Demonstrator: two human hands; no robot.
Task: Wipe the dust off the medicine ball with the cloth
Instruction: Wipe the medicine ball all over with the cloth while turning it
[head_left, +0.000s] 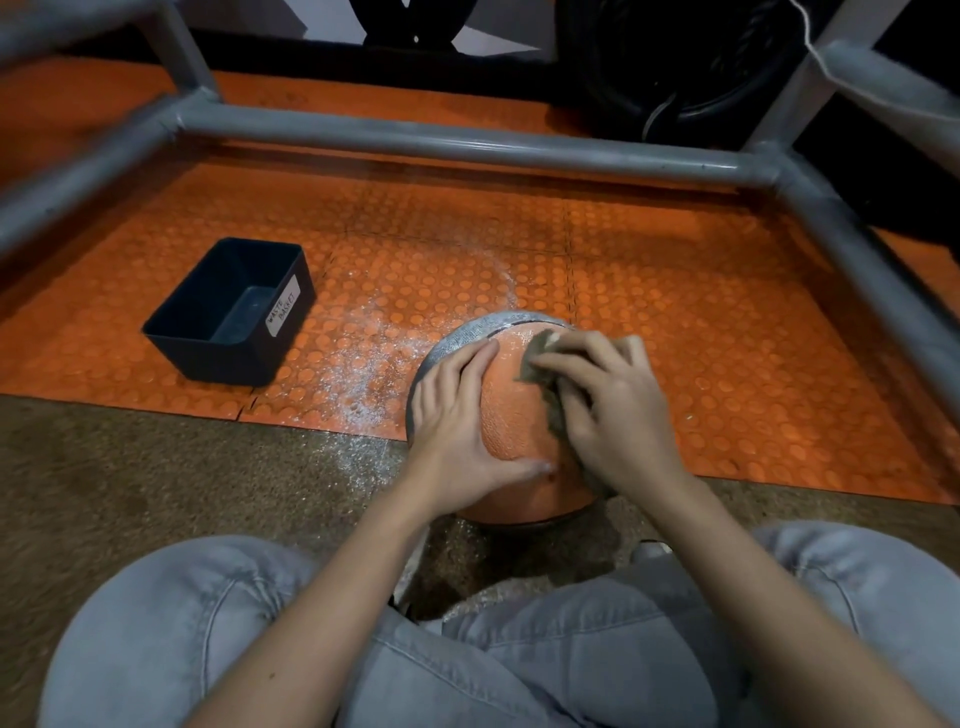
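— While the right hand (608, 410) bends its fingers over the bunched cloth (537, 358) and presses it to the ball (511, 415) beneath, what makes the wipe good?
— Firm strokes away from the body, I'd say, turning the ball to reach the grey band (457, 332) beyond the fingertips, which looks dusty.
— And the left hand (457, 415)?
— Flat, fingers straight, steadying the ball just left of the cloth. Dust (358, 374) lies further left, and a bin (234, 312) beyond it.

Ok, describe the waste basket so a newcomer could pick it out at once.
Start at the orange studded floor mat framed by grey pipes. On its left part, left of the medicine ball and the spilled white dust, sits the waste basket. It is the only dark open rectangular tub, with a white handwritten label on one wall.
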